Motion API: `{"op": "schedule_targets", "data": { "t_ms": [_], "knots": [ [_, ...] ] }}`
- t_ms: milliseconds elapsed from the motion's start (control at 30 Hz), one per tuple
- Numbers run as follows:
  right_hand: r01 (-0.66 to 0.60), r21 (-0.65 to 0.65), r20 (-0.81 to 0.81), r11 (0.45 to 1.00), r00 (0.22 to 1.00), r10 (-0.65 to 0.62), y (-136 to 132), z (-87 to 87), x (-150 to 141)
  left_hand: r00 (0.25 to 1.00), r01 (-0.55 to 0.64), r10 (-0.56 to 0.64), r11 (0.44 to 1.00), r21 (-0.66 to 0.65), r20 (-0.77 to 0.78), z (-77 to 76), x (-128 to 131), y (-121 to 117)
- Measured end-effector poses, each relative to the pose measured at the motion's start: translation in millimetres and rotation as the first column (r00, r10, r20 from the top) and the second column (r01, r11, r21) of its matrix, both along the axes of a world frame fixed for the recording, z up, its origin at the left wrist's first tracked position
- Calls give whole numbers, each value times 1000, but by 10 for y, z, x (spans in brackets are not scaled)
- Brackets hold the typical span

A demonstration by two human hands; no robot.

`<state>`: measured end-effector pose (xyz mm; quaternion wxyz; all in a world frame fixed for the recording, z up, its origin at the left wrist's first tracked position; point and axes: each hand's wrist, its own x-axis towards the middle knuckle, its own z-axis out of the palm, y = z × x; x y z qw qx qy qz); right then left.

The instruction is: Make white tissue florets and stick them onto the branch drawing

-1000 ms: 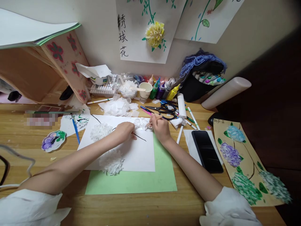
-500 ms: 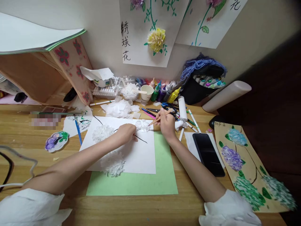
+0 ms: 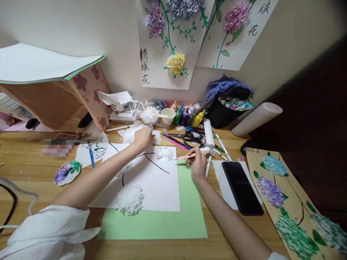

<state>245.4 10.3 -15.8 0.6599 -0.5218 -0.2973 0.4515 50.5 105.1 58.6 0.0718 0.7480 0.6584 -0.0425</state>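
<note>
My left hand [image 3: 144, 138] is curled over a pile of white tissue-paper pieces [image 3: 128, 135]; its fingertips are hidden, so what they pinch does not show. My right hand [image 3: 198, 164] holds a wood-coloured pencil [image 3: 187, 156], its tip pointing left near the edge of the white sheet [image 3: 159, 196]. On that sheet are black drawn branch lines and fluffy white paper flowers. One full flower [image 3: 130, 199] lies at the front, a smaller white cluster [image 3: 164, 153] at the upper right, and another is mostly covered by my left forearm.
Green paper [image 3: 154, 229] lies under the sheet. Black scissors [image 3: 189, 136], pens and a white roll [image 3: 208, 131] are behind my right hand. A paper cup [image 3: 168, 116] and paint bottles [image 3: 184, 117] stand at the back. To the right are a phone [image 3: 242, 187] and a flower picture [image 3: 284, 191].
My left hand has left the sheet and moved back to the tissue pile. My right hand has drawn away from the small white cluster, still holding the pencil. The view has tilted up.
</note>
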Motion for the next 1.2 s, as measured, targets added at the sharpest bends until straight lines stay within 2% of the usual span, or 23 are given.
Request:
{"op": "schedule_targets", "data": {
  "t_ms": [167,267,367,500,567,600,667,733,767,800,900,967,1100,1200],
  "knots": [
    [-38,-21,8,999,999,38,10,-12,-4,999,8,-7,1000,-25,49,-173,40,59],
    [-47,-25,26,999,999,48,13,-24,1,998,9,-7,999,-32,65,-213,31,52],
    [-33,-21,27,999,999,33,19,-26,6,995,11,-8,1000,-27,102,-166,7,27],
    [-11,-22,51,1000,999,13,11,-8,-3,967,-6,-10,998,62,254,21,-62,-78],
    [-4,-18,86,1000,996,5,-1,3,-14,926,8,-35,997,73,376,118,-101,-167],
    [-2,-14,105,1000,994,3,-9,8,-20,887,30,-41,999,31,461,151,-116,-220],
    [5,4,136,1000,991,-6,-26,14,-32,774,121,-14,985,-126,633,174,-128,-338],
    [20,55,161,998,986,-28,-51,20,-43,698,224,31,940,-259,716,138,-111,-464],
    [24,91,177,996,983,-40,-67,24,-49,703,249,28,926,-283,711,104,-93,-526],
    [21,129,196,991,980,-46,-85,28,-56,739,248,8,926,-284,674,65,-71,-583],
    [-42,207,283,977,959,-19,-147,39,-86,875,161,-47,967,-198,481,-46,1,-714],
    [-123,214,364,969,931,38,-183,42,-112,922,121,-60,983,-138,382,-89,41,-758],
    [-300,188,576,935,805,142,-223,46,-149,944,139,-107,987,-83,312,-100,89,-795],
    [-375,197,709,906,692,133,-245,54,-143,947,154,-128,986,-69,294,-58,83,-829]
  ]
}}
